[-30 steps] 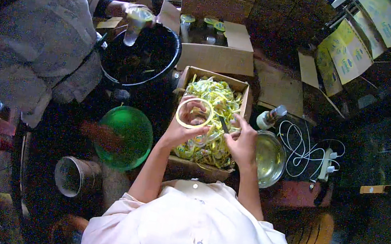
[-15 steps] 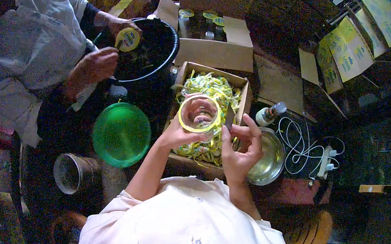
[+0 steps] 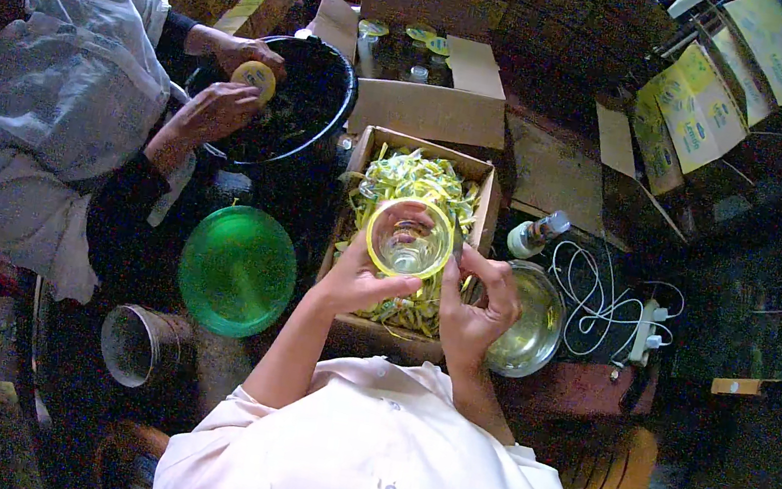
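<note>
A clear cup (image 3: 406, 259) with a yellow rim is in my left hand (image 3: 351, 286), its round mouth facing up. The fingers of that hand wrap round its side and show through the clear wall. Beside the rim, my right hand (image 3: 477, 308) has its thumb and forefinger closed together. Something small and dark is by those fingertips, too unclear to name. Beneath both hands, an open cardboard box (image 3: 487, 203) is heaped with yellow-green and clear strips (image 3: 417, 173).
A co-worker's hands (image 3: 219, 108) hold a yellow-topped container (image 3: 255, 77) over a black tub (image 3: 350, 102). A green basin (image 3: 237, 272) lies at left; a clear bowl (image 3: 530, 341), a bottle (image 3: 536, 234) and a white cable (image 3: 595, 300) are at right. An open carton (image 3: 426, 111) stands beyond.
The cup has shifted slightly right and down with my left hand. My right fingers, spread earlier, have closed beside its rim. The co-worker's lower hand has risen to the container.
</note>
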The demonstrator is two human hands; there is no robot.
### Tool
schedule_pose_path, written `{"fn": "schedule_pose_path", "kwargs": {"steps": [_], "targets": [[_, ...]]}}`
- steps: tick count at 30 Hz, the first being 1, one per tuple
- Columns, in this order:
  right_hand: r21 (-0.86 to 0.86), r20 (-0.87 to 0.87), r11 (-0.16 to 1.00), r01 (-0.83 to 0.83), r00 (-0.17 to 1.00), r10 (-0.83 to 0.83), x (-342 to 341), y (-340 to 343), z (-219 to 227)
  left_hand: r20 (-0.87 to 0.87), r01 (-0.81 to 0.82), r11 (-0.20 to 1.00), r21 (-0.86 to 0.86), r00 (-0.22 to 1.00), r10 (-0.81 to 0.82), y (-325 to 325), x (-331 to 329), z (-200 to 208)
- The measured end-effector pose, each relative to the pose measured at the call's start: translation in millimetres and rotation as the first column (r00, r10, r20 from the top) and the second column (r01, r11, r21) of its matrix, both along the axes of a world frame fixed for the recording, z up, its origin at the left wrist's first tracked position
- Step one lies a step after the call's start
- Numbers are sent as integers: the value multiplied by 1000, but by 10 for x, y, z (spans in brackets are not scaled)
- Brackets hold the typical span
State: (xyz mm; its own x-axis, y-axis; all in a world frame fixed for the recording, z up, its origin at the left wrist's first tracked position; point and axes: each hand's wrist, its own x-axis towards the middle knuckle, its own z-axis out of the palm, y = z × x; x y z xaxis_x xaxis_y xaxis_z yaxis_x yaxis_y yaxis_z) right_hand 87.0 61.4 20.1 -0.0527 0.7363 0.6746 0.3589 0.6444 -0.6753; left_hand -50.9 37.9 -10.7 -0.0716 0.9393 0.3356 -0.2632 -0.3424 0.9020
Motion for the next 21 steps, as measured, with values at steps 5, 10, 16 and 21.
{"fn": "schedule_pose_path", "kwargs": {"steps": [5,10,16,21], "targets": [[-45,-5,999,18,1000,-18,-1,-3,-11,7,-21,1000,-12,1000,21,0,21,6],[61,51,998,30,998,-33,3,61,5,-82,13,998,-58,996,-18,14,5,-23],[-61,28,998,-15,999,17,59,173,-23,-177,69,996,-63,981,-79,56,4,-41],[-174,-61,985,6,998,-17,101,188,-40,172,152,984,-96,976,-134,65,-2,-134]]}}
